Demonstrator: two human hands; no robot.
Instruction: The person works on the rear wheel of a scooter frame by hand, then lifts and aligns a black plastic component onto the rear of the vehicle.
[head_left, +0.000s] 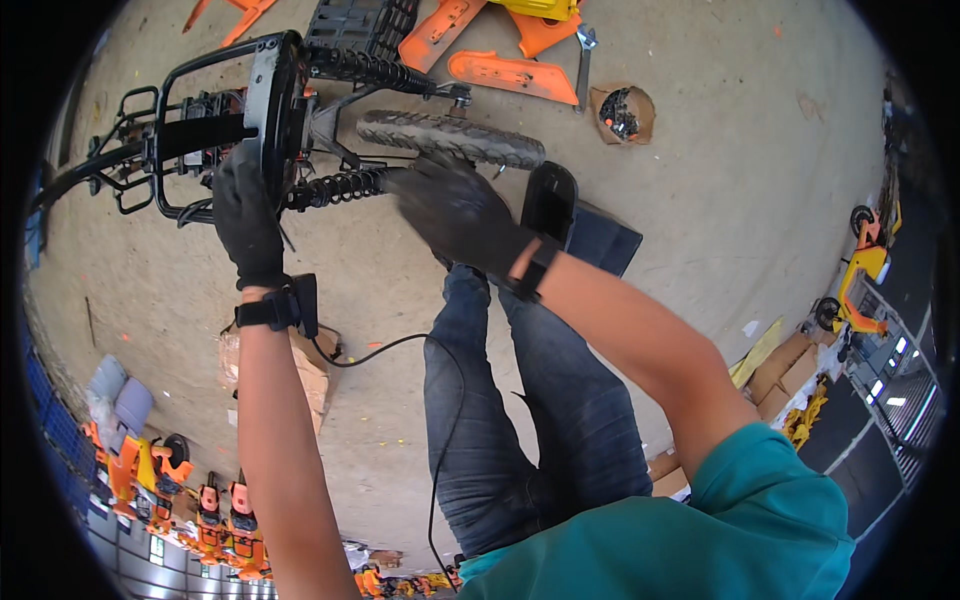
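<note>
A stripped electric scooter or moped lies on its side, its black tubular frame (166, 115) at the upper left. My left hand (247, 222), in a dark glove, is closed at the frame's lower rail, with fingertips partly hidden. My right hand (455, 212), also gloved, is smeared by motion beside the wheel (455, 137) and the end of the near coil-spring shock absorber (340, 188). Its fingers cannot be made out. A second shock absorber (365, 68) runs along the wheel's far side. Exposed wiring (215, 105) shows inside the frame.
Orange body panels (515, 77), an adjustable wrench (585, 68) and a cardboard box of small hardware (622, 114) lie beyond the wheel. A dark box (602, 240) sits right of my right hand. Flattened cardboard (310, 375) lies left of my legs; a cable hangs from my left wrist.
</note>
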